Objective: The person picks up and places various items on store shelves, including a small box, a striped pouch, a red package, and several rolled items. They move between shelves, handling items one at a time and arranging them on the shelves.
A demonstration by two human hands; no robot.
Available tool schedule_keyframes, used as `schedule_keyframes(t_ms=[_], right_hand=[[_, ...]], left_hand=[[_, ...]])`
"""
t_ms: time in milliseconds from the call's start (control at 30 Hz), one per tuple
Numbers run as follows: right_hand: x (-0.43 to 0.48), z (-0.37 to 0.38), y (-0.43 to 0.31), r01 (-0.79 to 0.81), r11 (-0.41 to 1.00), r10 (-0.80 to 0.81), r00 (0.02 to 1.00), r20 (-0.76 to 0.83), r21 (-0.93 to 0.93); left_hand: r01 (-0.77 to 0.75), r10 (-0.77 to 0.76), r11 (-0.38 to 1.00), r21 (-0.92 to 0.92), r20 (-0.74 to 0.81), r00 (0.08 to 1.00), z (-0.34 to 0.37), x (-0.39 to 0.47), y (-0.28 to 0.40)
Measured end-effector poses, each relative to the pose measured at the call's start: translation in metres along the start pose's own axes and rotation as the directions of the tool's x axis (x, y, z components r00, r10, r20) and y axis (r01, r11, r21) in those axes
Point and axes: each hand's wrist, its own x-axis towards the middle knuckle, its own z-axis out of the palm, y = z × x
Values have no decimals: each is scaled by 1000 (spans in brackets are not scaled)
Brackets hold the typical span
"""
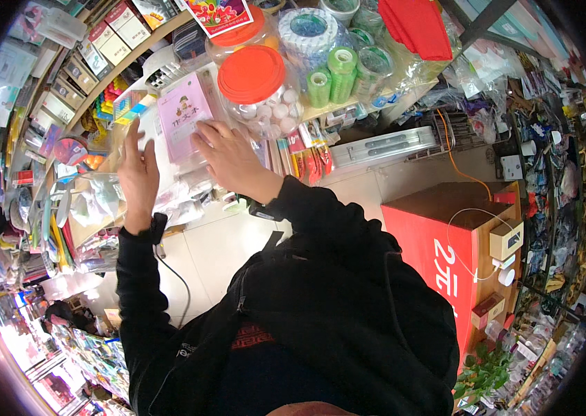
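A pink exercise book [184, 112] with a small cartoon figure and printed writing on its cover lies on the white tabletop [160, 156]. My right hand [235, 161] reaches over its right edge, the fingertips on or just above the cover; nothing is gripped in it. To the left of the book, my left hand [139, 174] is held with its fingers apart and holds nothing. Just beyond its fingertips sits a small yellow and blue packet [134, 106]. Whether more books lie under the pink one I cannot tell.
A clear jar of white balls with a red lid [251, 74] stands right of the book. Green tape rolls [342, 75] sit farther right. Boxed goods line a curved shelf [131, 47] at the upper left. A red-fronted wooden counter [428, 249] stands at the right.
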Motion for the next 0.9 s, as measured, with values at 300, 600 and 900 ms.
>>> schedule_keyframes(t_ms=[300, 600, 900], right_hand=[[-19, -2, -19, 24, 1000, -24, 1000, -4, 4], [-307, -26, -39, -236, 936, -102, 527, 844, 261], [-520, -121, -16, -450, 893, 130, 274, 953, 8]], left_hand=[[372, -356, 855, -362, 115, 928, 4, -181, 37], [600, -415, 667, -441, 449, 791, 36, -384, 87], [580, -180, 743, -334, 735, 654, 25, -522, 172]])
